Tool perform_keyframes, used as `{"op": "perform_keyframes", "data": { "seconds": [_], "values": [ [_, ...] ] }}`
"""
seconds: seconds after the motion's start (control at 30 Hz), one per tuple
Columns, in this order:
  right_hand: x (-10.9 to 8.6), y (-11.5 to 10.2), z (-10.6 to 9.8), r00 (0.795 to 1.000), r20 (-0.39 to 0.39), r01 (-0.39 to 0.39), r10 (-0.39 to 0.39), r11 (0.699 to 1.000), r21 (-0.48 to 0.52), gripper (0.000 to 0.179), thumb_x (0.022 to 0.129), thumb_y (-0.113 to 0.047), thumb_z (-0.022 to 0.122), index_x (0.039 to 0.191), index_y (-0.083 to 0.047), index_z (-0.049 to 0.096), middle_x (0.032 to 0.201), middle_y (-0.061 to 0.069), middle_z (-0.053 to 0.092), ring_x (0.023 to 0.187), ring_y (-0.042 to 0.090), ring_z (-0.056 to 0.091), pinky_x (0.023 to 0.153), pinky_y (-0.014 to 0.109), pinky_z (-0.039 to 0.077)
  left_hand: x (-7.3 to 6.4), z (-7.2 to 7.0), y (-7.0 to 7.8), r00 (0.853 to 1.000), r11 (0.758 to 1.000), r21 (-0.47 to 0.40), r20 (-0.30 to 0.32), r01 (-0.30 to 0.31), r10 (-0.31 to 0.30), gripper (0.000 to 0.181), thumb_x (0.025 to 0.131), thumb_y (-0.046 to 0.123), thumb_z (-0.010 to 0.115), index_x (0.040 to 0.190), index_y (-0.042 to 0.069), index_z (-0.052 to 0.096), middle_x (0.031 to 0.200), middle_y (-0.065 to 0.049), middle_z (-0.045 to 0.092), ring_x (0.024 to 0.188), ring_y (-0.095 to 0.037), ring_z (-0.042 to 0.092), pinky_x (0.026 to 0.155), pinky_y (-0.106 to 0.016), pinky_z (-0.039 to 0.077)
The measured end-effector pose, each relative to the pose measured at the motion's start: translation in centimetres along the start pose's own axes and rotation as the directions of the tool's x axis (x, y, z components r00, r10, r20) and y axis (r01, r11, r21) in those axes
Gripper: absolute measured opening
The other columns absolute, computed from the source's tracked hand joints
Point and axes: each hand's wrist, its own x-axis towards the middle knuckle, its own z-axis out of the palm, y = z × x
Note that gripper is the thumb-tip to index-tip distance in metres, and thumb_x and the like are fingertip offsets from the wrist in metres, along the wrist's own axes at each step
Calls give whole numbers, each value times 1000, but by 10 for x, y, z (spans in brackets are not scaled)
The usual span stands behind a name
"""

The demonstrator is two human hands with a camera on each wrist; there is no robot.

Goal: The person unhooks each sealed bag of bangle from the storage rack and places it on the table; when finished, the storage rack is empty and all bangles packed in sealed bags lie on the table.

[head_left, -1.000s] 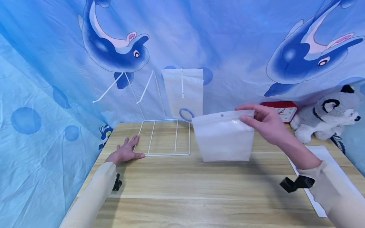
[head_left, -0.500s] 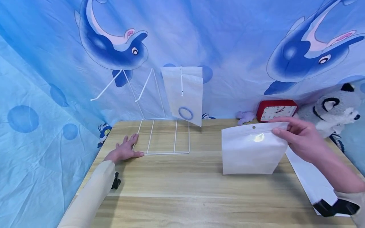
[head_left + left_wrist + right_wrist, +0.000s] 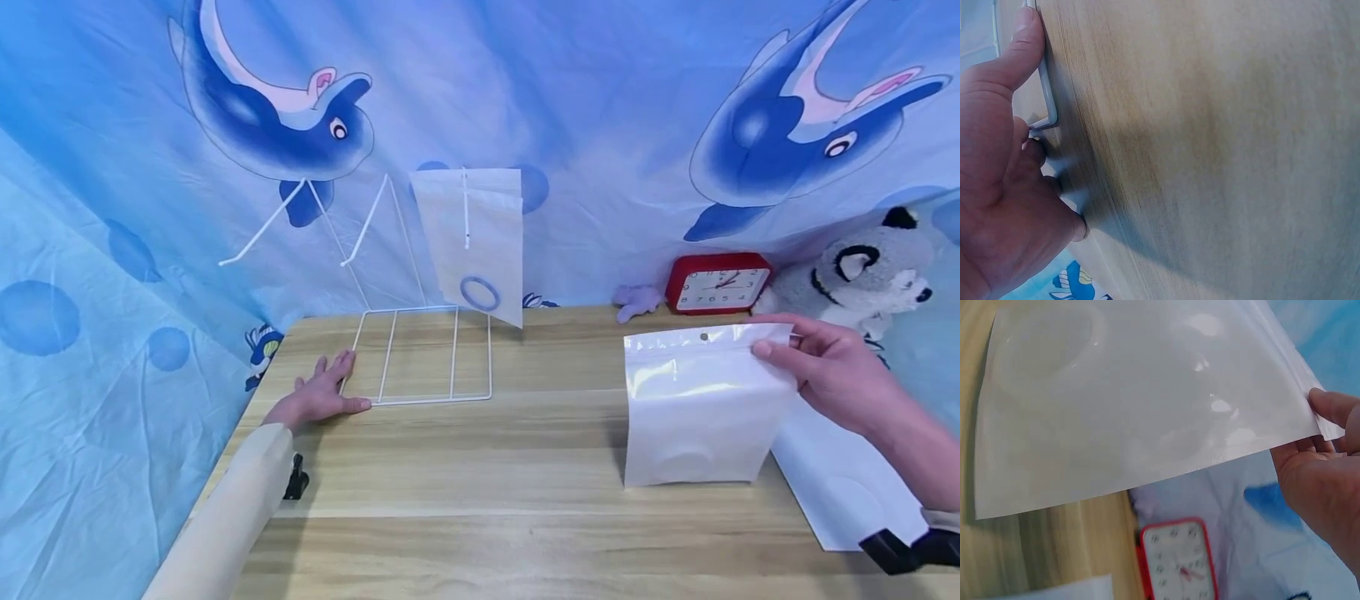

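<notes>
Left hand: the left hand [image 3: 322, 396] is spread, its fingers and thumb extended; the left front corner of the wire rack [image 3: 431, 402] is touched by it, and nothing is gripped.
Thumb, left wrist view: it is laid along the white wire near the corner, with the other fingers set down beyond.
Right hand: the top right corner of the white bag [image 3: 708, 408] is pinched by the right hand [image 3: 828, 367], thumb in front and fingers behind.
Bag: it is held up by that corner over the right part of the table [image 3: 525, 483], well apart from the rack; a small round hole is seen in its top band. Whether the lower edge is touching the table cannot be told.
Rack: its base is laid flat at the back left, with slanting wire arms raised behind.
Hung packet: a pale packet [image 3: 495, 242] is carried on the rightmost arm, tilted; a purple ring shape is seen low on it.
White sheet: the sheet [image 3: 847, 492] is laid at the right, partly covered by the bag.
Back right: a red clock [image 3: 718, 284] is set between a small purple object [image 3: 636, 302] and a grey plush dog [image 3: 840, 271].
Backdrop: the blue curtain [image 3: 585, 167] is printed with dolphins.
</notes>
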Motion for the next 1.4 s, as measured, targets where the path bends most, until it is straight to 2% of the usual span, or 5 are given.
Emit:
{"op": "perform_keyframes", "data": {
  "seconds": [0.1,0.23,0.57,0.8,1.4],
  "values": [
    [10,5,-5,997,-67,-60,46,974,-217,22,101,-31,62,123,-37,62,73,8,49,61,20,47,48,28,39,-1,-2,0,1000,1000,1,-1,-3,3,112,87,54,70,158,-4,5,162,-29,-2,143,-55,-12,102,-78,-10],
    [26,14,-8,994,-87,-96,70,934,-345,54,101,-46,56,143,-13,50,85,11,52,68,24,47,52,29,43,1,-2,1,1000,1000,5,-8,-8,8,111,88,54,70,158,-4,5,162,-29,-1,143,-55,-12,102,-78,-10],
    [64,42,2,996,-28,-84,79,951,-298,62,101,-48,55,141,-1,50,111,7,60,85,13,54,66,23,52,6,1,-1,1000,1000,-1,-10,-5,5,111,87,54,71,158,-2,6,163,-28,-1,144,-55,-11,102,-78,-11],
    [80,61,11,998,14,-52,57,967,-248,45,102,-35,59,124,5,55,84,-6,62,73,13,52,60,25,46,3,2,0,1000,1000,-4,-5,3,-4,111,88,53,71,158,-2,6,163,-28,-1,144,-55,-11,103,-78,-9],
    [102,86,16,985,80,-110,151,920,-376,51,104,-40,53,126,5,52,97,16,55,91,33,46,68,34,42,2,3,2,1000,1000,-1,-18,0,0,109,88,51,72,158,-3,8,162,-29,1,144,-55,-9,103,-78,-8]
  ]
}}
